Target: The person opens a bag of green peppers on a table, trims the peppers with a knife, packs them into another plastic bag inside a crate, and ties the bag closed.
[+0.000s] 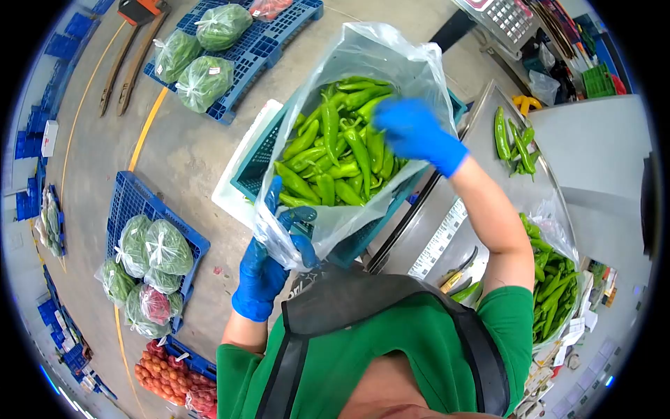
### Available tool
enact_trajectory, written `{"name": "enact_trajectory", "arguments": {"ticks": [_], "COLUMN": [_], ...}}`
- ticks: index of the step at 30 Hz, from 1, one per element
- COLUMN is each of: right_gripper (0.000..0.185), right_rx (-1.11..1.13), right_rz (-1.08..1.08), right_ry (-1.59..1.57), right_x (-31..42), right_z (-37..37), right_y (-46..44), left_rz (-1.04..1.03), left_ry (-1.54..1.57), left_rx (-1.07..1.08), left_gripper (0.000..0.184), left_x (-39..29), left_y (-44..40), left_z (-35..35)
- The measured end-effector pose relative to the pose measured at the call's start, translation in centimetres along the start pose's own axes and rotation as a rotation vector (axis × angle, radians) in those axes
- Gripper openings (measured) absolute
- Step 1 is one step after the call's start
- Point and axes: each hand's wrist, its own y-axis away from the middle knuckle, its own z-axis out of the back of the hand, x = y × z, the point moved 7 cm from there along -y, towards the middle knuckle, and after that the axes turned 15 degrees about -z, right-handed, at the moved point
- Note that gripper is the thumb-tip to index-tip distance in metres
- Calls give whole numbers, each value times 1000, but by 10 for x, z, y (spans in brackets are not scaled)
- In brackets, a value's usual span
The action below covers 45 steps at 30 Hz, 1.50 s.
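Note:
A clear plastic bag lines a green crate and holds many long green peppers. My left hand, in a blue glove, grips the bag's near left edge, with its fingers wrapped round the plastic. At the right side of the peppers is my right hand, also gloved in blue; its fingers are smeared by motion, and whether it holds a pepper cannot be made out.
To the right, a steel table bears loose peppers and a bag of peppers. Blue pallets with bagged green produce stand on the left, near netted onions. A pallet jack is at the upper left.

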Motion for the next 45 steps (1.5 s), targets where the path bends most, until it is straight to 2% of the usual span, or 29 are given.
{"name": "enact_trajectory", "arguments": {"ticks": [1,2,3,6,7,9,10,11,13,14,16,17,19,22,25,26,28,31,33,34,35,37,39,41,42,43,44,45], "right_gripper": [19,31,35,52,47,41,41,40,30,44,62,73,63,59,54,52,49,30,25,23,23,23,24,25,25,25,26,28], "right_rx": [314,349,14,-322,-463,-200,-19,159,429,424,585,712,733,988,786,668,431,-182,48,158,105,-16,-195,26,113,205,116,138], "right_rz": [-71,-243,-119,-370,-280,-377,-347,-314,-452,-473,-416,-537,-435,-497,-687,-729,-815,-557,-613,-631,-600,-500,-282,-392,-440,-486,-542,-617], "right_ry": [246,284,437,150,118,105,118,134,203,320,637,552,515,-9,-123,-83,-10,-376,-52,103,241,520,521,819,685,555,464,350], "right_x": [5,-27,-67,-90,-81,-51,-37,-29,-49,-76,-74,-75,-48,-79,-95,-106,-121,-64,-57,-58,-75,-126,-109,-119,-121,-103,-100,-73], "right_z": [-47,-75,-77,31,44,35,11,-23,-105,-147,-178,-194,-182,-213,-175,-176,-182,-144,-166,-177,-193,-237,-220,-237,-230,-193,-171,-123], "right_y": [-12,-21,-45,-111,-112,-108,-97,-80,-34,-4,61,79,90,88,50,44,41,37,33,36,42,38,40,28,34,41,50,58], "left_rz": [10,16,10,-8,-3,9,30,45,65,51,22,30,48,82,58,46,34,8,-16,-29,-52,-69,-103,-142,-109,-148,-225,-305], "left_ry": [13,23,18,-27,-35,-47,-21,-32,-49,-63,-99,-102,-100,-93,-97,-119,-220,-355,-377,-267,-162,-258,-308,-321,-276,-294,-347,-389], "left_rx": [17,39,29,19,5,-10,12,45,101,122,161,154,129,140,94,136,88,69,91,117,139,176,156,110,1,-18,-152,-281], "left_gripper": [95,95,95,95,94,91,89,93,100,96,89,89,89,90,92,90,78,69,61,66,71,81,86,86,94,78,68,58], "left_x": [-1,-2,-1,0,3,11,13,12,11,11,10,9,11,13,12,12,13,16,18,19,18,17,17,16,18,14,12,9], "left_y": [0,0,0,4,9,18,20,17,10,11,12,12,13,16,15,12,8,5,8,9,11,11,16,19,24,30,39,48], "left_z": [-2,-5,-4,-5,-2,8,12,8,-3,-4,-3,-1,5,5,11,11,14,18,13,8,5,4,5,8,20,23,49,76]}}
